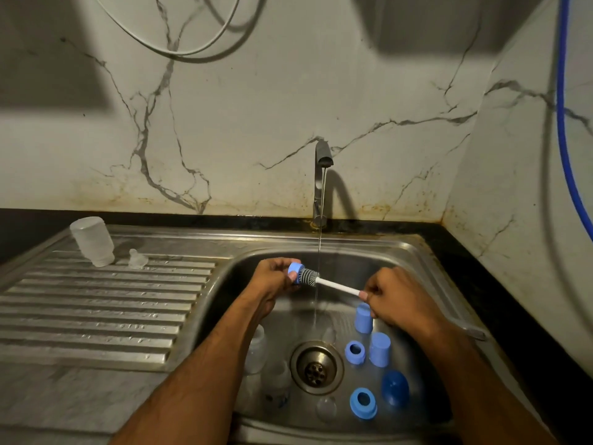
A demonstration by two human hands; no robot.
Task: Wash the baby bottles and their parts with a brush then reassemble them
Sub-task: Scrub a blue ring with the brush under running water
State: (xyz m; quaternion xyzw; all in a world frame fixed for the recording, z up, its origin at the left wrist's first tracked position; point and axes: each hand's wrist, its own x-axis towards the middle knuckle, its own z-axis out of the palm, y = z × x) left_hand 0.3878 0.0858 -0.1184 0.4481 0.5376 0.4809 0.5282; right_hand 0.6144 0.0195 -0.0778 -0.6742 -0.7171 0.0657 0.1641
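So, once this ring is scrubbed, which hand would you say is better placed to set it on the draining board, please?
Left. The left hand already holds the ring and is nearer the draining board; the right hand grips the brush.

Left grip [272,277] and right grip [390,297] over the sink [426,252]; collar rings [363,403] and caps [380,349] below the right grip, bottle [92,240] on the drainboard [96,303] far left.

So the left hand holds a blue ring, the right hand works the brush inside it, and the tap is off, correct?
Not quite: the tap is running, a thin stream falling past the brush in the head view. The rest stands: the left hand holds the blue ring, and the right hand works the brush.
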